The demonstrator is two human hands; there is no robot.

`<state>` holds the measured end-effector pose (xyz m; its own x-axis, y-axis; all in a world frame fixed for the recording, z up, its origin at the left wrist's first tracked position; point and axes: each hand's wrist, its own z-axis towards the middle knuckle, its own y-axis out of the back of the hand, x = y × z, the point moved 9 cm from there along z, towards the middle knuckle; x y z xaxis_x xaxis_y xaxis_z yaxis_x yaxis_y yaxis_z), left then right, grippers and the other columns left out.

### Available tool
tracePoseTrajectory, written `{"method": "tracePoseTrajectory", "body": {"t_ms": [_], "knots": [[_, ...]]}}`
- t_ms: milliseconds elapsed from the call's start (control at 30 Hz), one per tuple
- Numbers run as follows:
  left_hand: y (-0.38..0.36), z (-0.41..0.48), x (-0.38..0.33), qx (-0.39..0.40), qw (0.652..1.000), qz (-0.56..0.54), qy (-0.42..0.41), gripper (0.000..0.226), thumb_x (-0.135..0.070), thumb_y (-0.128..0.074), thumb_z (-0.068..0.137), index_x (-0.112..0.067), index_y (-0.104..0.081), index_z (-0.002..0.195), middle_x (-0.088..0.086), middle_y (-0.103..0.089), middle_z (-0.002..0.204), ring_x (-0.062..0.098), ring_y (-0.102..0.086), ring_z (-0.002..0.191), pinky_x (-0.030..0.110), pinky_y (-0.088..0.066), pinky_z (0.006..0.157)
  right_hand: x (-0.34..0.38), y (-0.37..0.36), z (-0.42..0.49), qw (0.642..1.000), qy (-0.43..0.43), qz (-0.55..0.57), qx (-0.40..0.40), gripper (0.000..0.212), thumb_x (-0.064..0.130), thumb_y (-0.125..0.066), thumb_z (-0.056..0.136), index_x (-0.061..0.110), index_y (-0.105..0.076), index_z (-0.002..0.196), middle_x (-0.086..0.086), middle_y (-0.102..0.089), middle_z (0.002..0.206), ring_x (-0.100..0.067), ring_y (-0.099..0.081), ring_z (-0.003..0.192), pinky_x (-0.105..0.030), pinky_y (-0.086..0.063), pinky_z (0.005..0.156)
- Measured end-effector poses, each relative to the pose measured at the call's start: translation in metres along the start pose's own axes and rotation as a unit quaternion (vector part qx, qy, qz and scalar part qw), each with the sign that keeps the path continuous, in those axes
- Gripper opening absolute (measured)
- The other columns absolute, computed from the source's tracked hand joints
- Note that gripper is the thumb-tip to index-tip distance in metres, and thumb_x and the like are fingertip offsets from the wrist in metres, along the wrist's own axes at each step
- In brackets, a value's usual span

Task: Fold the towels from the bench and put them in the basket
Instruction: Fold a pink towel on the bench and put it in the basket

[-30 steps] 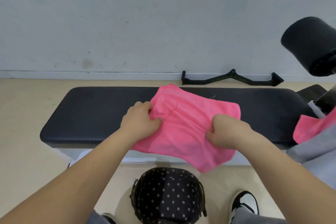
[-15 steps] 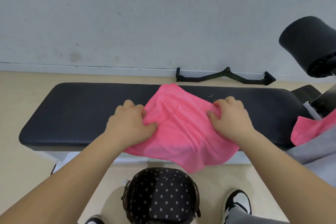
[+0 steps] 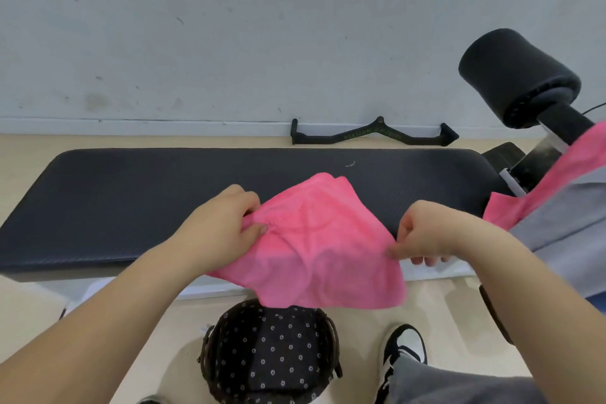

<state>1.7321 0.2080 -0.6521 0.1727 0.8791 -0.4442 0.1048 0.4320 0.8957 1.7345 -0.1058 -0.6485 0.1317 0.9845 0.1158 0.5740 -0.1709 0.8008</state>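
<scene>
— Where's everything?
— Basket [image 3: 262, 361] at 6 o'clock. Just above it, the towel [image 3: 314, 246], over the tabletop's [image 3: 131, 200] near edge; left hand [image 3: 223, 226] pinches its 9 o'clock side, right hand [image 3: 426, 233] its 3 o'clock.
— Risk?
— Loose layers could unfold if either pinch slips.

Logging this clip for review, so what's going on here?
A person is folding a pink towel over the near edge of the black bench. The left hand grips its left side and the right hand pinches its right edge. The lower part hangs down toward the dotted basket on the floor. A second pink towel lies at the bench's right end. The held one is not yet in the basket.
</scene>
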Motion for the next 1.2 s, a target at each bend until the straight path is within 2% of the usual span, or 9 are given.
{"method": "tracePoseTrajectory", "body": {"t_ms": [67, 167, 300, 367, 433, 567, 733, 1000, 1200], "knots": [[0.000, 0.000, -0.001, -0.007, 1.000, -0.010, -0.008, 0.017, -0.038, -0.069, 0.092, -0.033, -0.054, 0.087, -0.011, -0.049, 0.094, 0.015, -0.058, 0.082, 0.037, -0.051, 0.074, 0.011, 0.015, 0.001, 0.989, 0.046, 0.090, -0.104, 0.030, 0.044, -0.076, 0.081, 0.014, -0.073, 0.082, 0.000, -0.075, 0.075, -0.009, -0.066, 0.061, -0.018, -0.048, 0.051], [0.002, -0.002, 0.006, -0.009, 1.000, 0.010, 0.024, 0.022, -0.048, -0.068, 0.090, -0.033, -0.053, 0.086, -0.011, -0.048, 0.093, 0.013, -0.057, 0.080, 0.037, -0.052, 0.074, 0.042, 0.030, 0.005, 0.953, 0.127, 0.149, -0.233, 0.031, 0.045, -0.068, 0.089, 0.028, -0.065, 0.113, 0.008, -0.066, 0.095, -0.012, -0.065, 0.087, -0.030, -0.053, 0.074], [0.010, -0.007, 0.018, -0.022, 0.996, 0.041, 0.070, 0.040, -0.061, -0.069, 0.084, -0.028, -0.049, 0.076, -0.008, -0.052, 0.085, 0.012, -0.055, 0.074, 0.034, -0.049, 0.065, 0.078, 0.018, 0.031, 0.952, 0.182, 0.123, -0.215, 0.050, 0.042, -0.066, 0.092, 0.024, -0.059, 0.138, 0.000, -0.059, 0.123, -0.023, -0.055, 0.119, -0.042, -0.048, 0.103], [0.014, -0.009, 0.021, -0.031, 0.997, 0.033, 0.069, 0.044, -0.061, -0.073, 0.081, -0.026, -0.047, 0.072, -0.007, -0.055, 0.080, 0.013, -0.054, 0.072, 0.034, -0.047, 0.063, 0.087, 0.019, 0.040, 0.957, 0.174, 0.099, -0.210, 0.035, 0.042, -0.071, 0.090, 0.026, -0.068, 0.121, 0.002, -0.056, 0.117, -0.023, -0.050, 0.117, -0.040, -0.046, 0.101], [0.015, -0.011, 0.024, -0.030, 0.998, 0.016, 0.054, 0.047, -0.057, -0.077, 0.080, -0.025, -0.045, 0.068, -0.006, -0.055, 0.074, 0.013, -0.052, 0.069, 0.035, -0.046, 0.062, 0.089, 0.022, 0.043, 0.958, 0.163, 0.115, -0.205, 0.018, 0.038, -0.078, 0.087, 0.026, -0.070, 0.097, 0.007, -0.055, 0.102, -0.018, -0.052, 0.103, -0.032, -0.045, 0.086], [0.014, -0.010, 0.027, -0.004, 1.000, -0.009, 0.015, 0.039, -0.049, -0.080, 0.081, -0.025, -0.050, 0.070, -0.008, -0.058, 0.075, 0.007, -0.052, 0.070, 0.028, -0.042, 0.062, 0.082, 0.031, 0.043, 0.945, 0.164, 0.195, -0.207, 0.033, 0.025, -0.087, 0.079, 0.027, -0.065, 0.104, 0.007, -0.058, 0.083, -0.009, -0.056, 0.074, -0.022, -0.038, 0.062], [0.013, -0.009, 0.029, 0.032, 0.999, -0.024, -0.005, 0.028, -0.039, -0.079, 0.086, -0.026, -0.056, 0.077, -0.009, -0.060, 0.082, 0.006, -0.053, 0.076, 0.018, -0.039, 0.064, 0.063, 0.039, 0.039, 0.946, 0.126, 0.201, -0.223, 0.016, 0.022, -0.088, 0.077, 0.020, -0.073, 0.084, 0.005, -0.070, 0.081, -0.013, -0.065, 0.079, -0.026, -0.047, 0.064], [0.015, -0.007, 0.028, 0.045, 0.998, -0.035, -0.009, 0.027, -0.036, -0.078, 0.088, -0.025, -0.056, 0.076, -0.008, -0.060, 0.079, 0.005, -0.050, 0.071, 0.015, -0.039, 0.062, 0.070, 0.041, 0.038, 0.938, 0.132, 0.221, -0.230, 0.019, 0.020, -0.091, 0.072, 0.016, -0.072, 0.074, 0.003, -0.071, 0.075, -0.014, -0.066, 0.074, -0.030, -0.052, 0.064], [0.014, -0.006, 0.029, 0.044, 0.998, -0.032, -0.011, 0.027, -0.037, -0.078, 0.087, -0.026, -0.056, 0.077, -0.007, -0.060, 0.079, 0.005, -0.050, 0.071, 0.014, -0.039, 0.063, 0.078, 0.030, 0.047, 0.898, 0.172, 0.376, -0.148, 0.016, 0.016, -0.092, 0.074, 0.012, -0.079, 0.083, -0.015, -0.078, 0.092, -0.034, -0.074, 0.093, -0.049, -0.062, 0.089]]}}
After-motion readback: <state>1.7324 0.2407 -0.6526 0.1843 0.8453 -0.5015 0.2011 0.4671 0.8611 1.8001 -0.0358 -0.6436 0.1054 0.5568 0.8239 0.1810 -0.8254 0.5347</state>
